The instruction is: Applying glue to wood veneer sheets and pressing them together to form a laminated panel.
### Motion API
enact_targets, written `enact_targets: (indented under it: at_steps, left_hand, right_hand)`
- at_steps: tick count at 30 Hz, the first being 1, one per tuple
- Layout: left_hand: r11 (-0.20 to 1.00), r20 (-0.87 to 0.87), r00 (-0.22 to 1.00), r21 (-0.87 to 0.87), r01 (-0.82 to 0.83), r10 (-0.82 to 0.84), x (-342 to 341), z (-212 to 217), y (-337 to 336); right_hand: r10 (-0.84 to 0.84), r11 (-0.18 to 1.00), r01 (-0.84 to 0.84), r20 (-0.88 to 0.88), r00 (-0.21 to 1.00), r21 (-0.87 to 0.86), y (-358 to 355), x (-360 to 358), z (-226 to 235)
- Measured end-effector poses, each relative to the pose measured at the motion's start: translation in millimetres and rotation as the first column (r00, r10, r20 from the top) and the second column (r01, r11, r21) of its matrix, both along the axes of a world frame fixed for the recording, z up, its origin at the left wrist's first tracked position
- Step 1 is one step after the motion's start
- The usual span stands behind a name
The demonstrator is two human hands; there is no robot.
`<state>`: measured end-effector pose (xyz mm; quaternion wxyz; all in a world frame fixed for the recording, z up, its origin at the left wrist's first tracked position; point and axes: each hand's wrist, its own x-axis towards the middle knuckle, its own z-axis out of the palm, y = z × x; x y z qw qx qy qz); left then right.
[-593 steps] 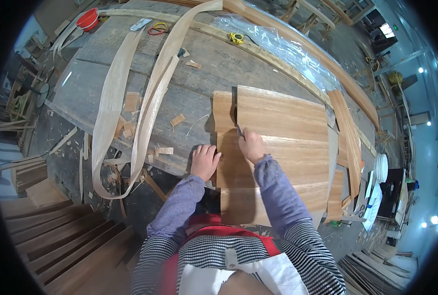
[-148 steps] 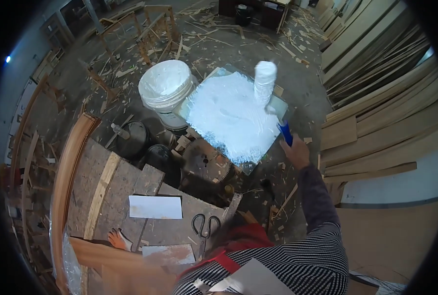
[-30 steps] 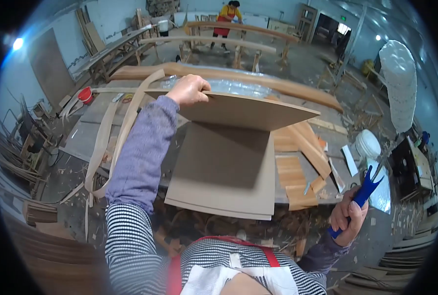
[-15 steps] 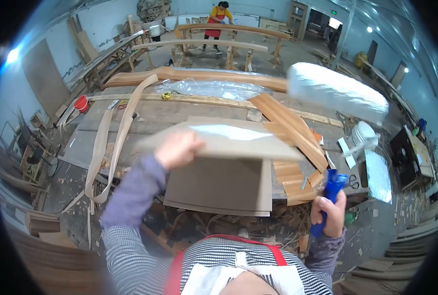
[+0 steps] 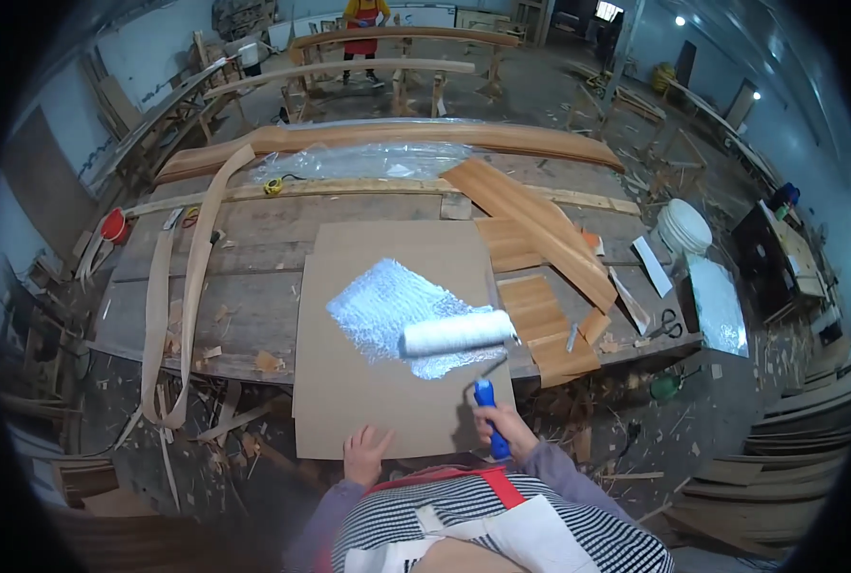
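Note:
A brown sheet, like cardboard or thin board (image 5: 349,392), lies flat over the near part of the worktable, on a similar sheet. Near its middle is a wet, white, rough-edged patch (image 5: 380,301) of glue or paint. My right hand (image 5: 504,430) grips the blue handle of a paint roller (image 5: 456,332). The roller's thick white sleeve rests across the lower right part of the patch. My left hand (image 5: 366,453) lies at the sheet's near edge, fingers spread flat on it.
Brown wood planks (image 5: 545,234) overlap the sheet's right side. Scissors (image 5: 671,324), a white bucket (image 5: 681,229) and a silvery sheet (image 5: 717,306) are farther right. A long pale wood strip (image 5: 201,258) loops down at the left. Another person (image 5: 362,38) stands far back.
The roller has come down from the upper right onto the sheet. My left hand has let the raised sheet down flat and moved to its near edge. The white patch is now fully visible.

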<state>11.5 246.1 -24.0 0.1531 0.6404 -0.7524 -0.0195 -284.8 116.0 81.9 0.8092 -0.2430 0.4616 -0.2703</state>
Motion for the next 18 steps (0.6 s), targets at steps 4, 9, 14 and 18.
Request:
enact_targets:
  at_steps: [4,9,14,18]
  left_hand:
    - [0.995,-0.01,0.999,0.097,0.036,-0.035,10.7,15.0,-11.7]
    - [0.963,-0.125,0.963,0.159,-0.218,0.239,53.2,39.8,3.7]
    - [0.754,-0.584,0.479,0.471,-0.458,0.655,153.8,-56.7,26.4]
    - [0.709,-0.725,0.13,0.592,-0.383,0.676,153.8,-59.8,6.7]
  right_hand:
    - [-0.026,0.992,0.038,0.1,0.995,-0.118,-127.7,49.2,-45.6]
    - [-0.054,0.989,0.073,0.143,0.988,-0.132,-273.9,78.5,-62.6]
    - [-0.202,0.979,0.204,0.121,0.972,-0.008,-253.4,125.9,-55.5]
    - [-0.054,0.981,0.02,-0.173,0.984,-0.193,-77.4,148.0,-54.4]
